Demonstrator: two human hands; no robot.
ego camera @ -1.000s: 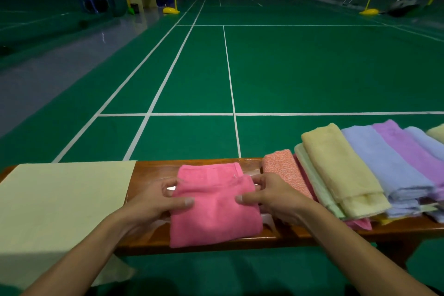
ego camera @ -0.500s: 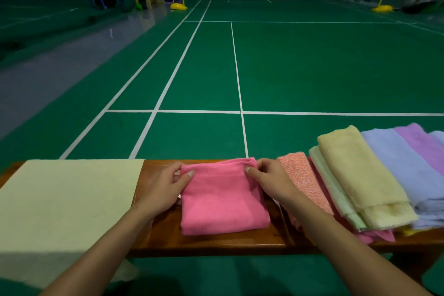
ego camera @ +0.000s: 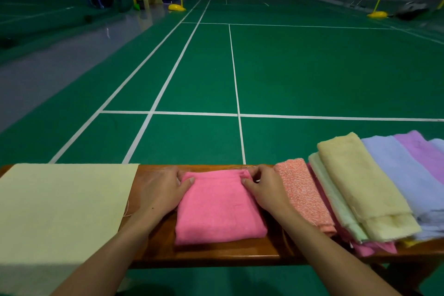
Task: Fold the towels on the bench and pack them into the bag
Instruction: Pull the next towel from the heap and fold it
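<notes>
Bench (ego camera: pixel 216 253) | both grips pinch pink towel (ego camera: pixel 216 209) far corners | fingertips partly hidden

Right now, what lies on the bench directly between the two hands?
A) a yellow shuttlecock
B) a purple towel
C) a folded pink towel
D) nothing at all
C: the folded pink towel lies on the wooden bench, with the left hand pinching its far left corner and the right hand pinching its far right corner.
</notes>
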